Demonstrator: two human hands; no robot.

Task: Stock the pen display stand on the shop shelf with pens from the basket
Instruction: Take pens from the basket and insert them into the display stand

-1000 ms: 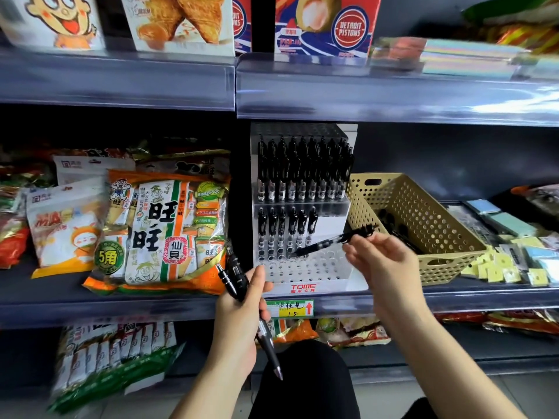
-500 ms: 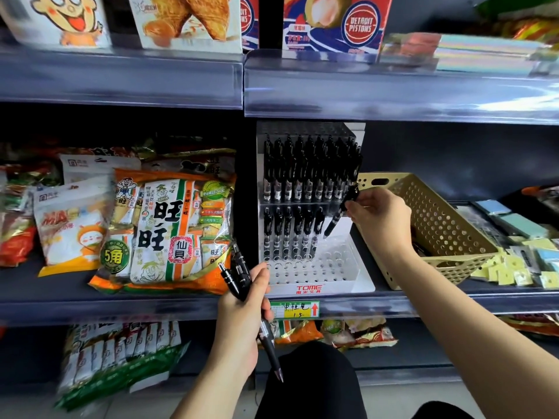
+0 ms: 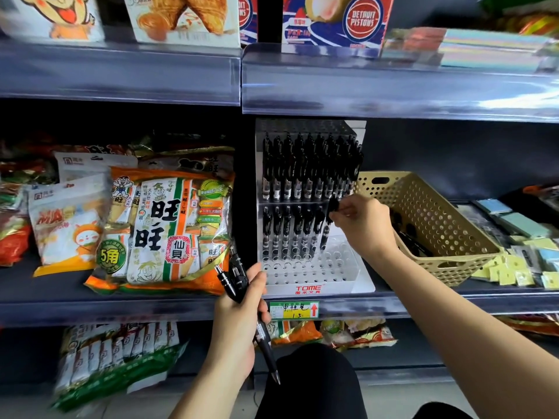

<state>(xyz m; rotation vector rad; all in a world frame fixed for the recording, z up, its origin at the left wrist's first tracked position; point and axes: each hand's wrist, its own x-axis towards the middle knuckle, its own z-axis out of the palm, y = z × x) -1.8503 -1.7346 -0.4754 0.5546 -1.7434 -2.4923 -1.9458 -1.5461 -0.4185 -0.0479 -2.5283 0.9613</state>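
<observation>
A white tiered pen display stand (image 3: 308, 278) sits on the middle shelf. Its upper row is full of black pens, and its second row holds several. My right hand (image 3: 361, 223) pinches the top of a black pen (image 3: 326, 229), whose tip sits at a hole at the right end of the second row. Below the shelf edge, my left hand (image 3: 239, 322) grips a small bundle of black pens (image 3: 234, 278), tips pointing down. A beige perforated basket (image 3: 435, 225) stands right of the stand, with black pens lying inside.
Large snack bags (image 3: 163, 225) fill the shelf left of the stand. Sticky-note pads (image 3: 520, 225) lie right of the basket. A price tag (image 3: 295, 309) hangs on the shelf edge. Boxes stand on the upper shelf (image 3: 393, 89). More snack packs lie on the lower shelf.
My right hand carried one pen from beside the basket to the stand, turned it upright and lowered it to the second row. My left hand held still with its bundle.
</observation>
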